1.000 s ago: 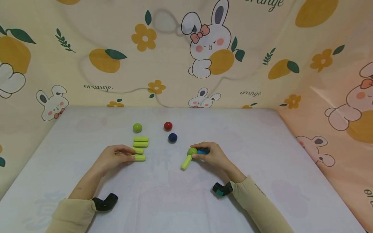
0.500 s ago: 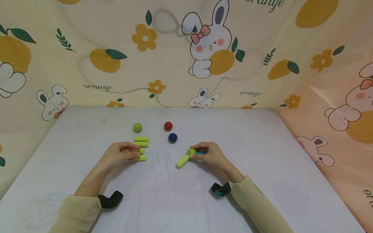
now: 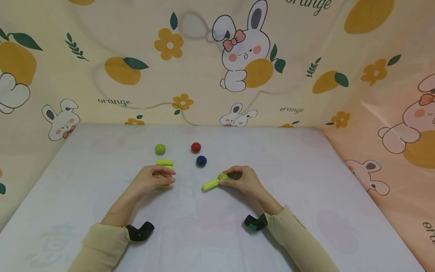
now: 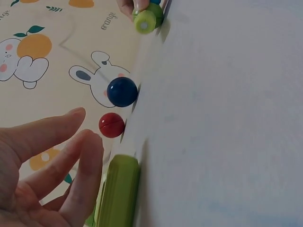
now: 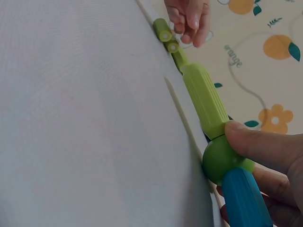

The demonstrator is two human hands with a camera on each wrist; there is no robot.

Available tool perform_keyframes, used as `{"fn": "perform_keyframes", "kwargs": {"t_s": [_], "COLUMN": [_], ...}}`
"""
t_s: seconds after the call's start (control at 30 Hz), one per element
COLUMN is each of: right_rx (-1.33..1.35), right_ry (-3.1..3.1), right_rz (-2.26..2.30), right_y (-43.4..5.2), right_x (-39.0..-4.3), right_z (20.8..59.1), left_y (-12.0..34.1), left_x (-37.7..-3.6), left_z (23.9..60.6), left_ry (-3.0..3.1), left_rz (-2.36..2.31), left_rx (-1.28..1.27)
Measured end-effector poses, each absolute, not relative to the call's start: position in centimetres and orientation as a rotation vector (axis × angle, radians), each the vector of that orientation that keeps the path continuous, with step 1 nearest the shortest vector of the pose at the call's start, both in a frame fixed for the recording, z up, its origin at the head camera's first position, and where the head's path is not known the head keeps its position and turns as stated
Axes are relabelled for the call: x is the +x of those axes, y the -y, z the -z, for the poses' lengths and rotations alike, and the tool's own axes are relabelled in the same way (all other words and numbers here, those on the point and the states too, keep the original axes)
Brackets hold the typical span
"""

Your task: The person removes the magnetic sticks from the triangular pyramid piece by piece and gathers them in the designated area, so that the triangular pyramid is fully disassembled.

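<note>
Though hidden overhead, blue stick (image 5: pixel 246 198) shows under right hand (image 5: pixel 272 158).

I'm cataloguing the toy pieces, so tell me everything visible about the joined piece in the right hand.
The joined piece is a smooth, plastic-looking green stick, green ball and blue stick in line. It lies on the white table, green stick pointing toward the left hand. The right hand grips the ball and blue end.
</note>
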State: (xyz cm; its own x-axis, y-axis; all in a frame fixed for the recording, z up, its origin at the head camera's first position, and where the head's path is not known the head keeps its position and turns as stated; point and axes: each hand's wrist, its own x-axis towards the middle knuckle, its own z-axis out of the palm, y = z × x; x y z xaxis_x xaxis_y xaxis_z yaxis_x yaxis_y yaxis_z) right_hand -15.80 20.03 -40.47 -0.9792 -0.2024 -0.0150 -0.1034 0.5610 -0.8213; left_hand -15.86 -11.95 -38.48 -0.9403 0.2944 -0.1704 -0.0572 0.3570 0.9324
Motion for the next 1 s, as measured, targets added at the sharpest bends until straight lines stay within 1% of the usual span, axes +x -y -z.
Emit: {"fn": "perform_keyframes", "kwargs": {"t_s": [0.43,0.8,1.0], "right_rx": [-0.257,-0.258,-0.26], "right_ry": [-2.708,-2.72,-2.73], "right_rz": [1.379,1.368,1.362], "right_y": [-20.0,-20.0,-20.0], "right_x": [-15.8,-15.8,-15.8], "right_z": [40.4,40.4,40.5], "left_y": [10.6,8.4,7.4], "left_x": [-16.5,-16.6,-16.6], "left_z": [38.9,39.4,39.6], "left_ry": [-2.308,-2.28,-2.276], "left_rz": [-1.571,-1.566,-1.557], "left_rx": [0.194,0.157,0.223]}}
